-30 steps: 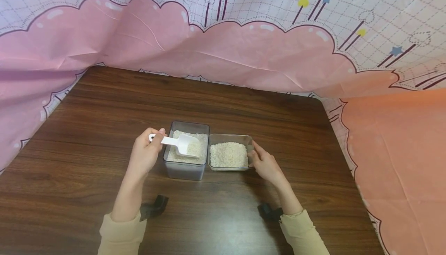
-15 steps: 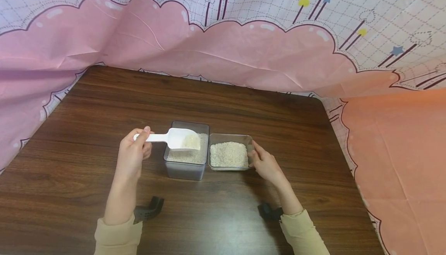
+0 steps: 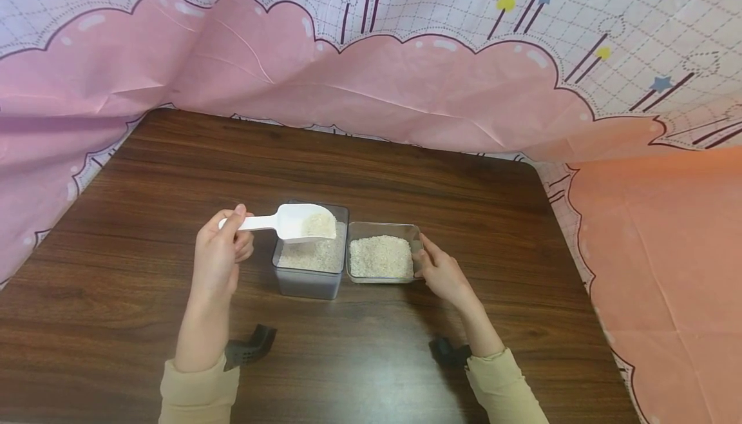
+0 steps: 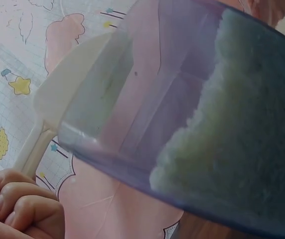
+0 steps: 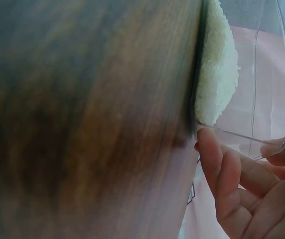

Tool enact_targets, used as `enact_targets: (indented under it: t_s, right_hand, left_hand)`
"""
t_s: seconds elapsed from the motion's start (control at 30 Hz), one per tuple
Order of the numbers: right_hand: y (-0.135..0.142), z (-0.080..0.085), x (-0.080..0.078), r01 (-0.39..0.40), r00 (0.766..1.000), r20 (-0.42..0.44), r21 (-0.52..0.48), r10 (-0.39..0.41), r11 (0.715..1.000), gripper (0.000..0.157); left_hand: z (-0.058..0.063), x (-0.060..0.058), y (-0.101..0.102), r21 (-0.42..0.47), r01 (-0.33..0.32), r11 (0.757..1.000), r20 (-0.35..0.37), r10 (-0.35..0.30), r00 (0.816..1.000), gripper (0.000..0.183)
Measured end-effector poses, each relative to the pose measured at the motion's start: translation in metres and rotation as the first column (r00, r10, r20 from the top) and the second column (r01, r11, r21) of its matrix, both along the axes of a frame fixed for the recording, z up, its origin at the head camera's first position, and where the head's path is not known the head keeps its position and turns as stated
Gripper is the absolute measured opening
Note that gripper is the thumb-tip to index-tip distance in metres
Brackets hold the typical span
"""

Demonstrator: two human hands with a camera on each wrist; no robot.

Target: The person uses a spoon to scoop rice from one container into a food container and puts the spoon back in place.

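Note:
My left hand grips the handle of a white scoop, which carries some white rice. The scoop is raised over a tall grey see-through bin with much rice in it. In the left wrist view the scoop shows behind the bin's tinted wall, above curled fingers. Right beside the bin stands a low clear container holding a heap of rice. My right hand holds its right side; the right wrist view shows the thumb at the rim and fingers under the corner.
Both containers stand on a dark wooden table. A patterned pink and white curtain hangs around its back and sides. Black wrist mounts show beside both forearms.
My left hand has lifted the scoop with rice up out of the grey bin, first leftward, then slightly higher. My right hand and the clear container have stayed in place.

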State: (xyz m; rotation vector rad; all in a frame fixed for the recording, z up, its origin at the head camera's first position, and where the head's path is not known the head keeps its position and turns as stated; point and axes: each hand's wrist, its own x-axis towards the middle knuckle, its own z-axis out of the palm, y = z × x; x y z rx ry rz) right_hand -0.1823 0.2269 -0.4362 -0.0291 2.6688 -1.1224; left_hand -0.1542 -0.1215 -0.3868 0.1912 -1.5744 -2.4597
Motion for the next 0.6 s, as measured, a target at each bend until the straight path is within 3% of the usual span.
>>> enact_targets:
  t_s: [0.27,0.6]
  right_hand:
    - [0.001,-0.002,-0.001,-0.007,1.000,0.006,-0.017,0.007,1.000,0.051]
    - [0.001,-0.003,0.000,0.004,1.000,-0.001,-0.013,-0.004,1.000,0.050]
  left_hand:
    - [0.005,0.001,0.006,0.047,0.031,0.998,-0.057,-0.029,0.998,0.028]
    - [0.009,-0.004,0.024,-0.018,0.042,0.999,-0.023,-0.042,0.999,0.024]
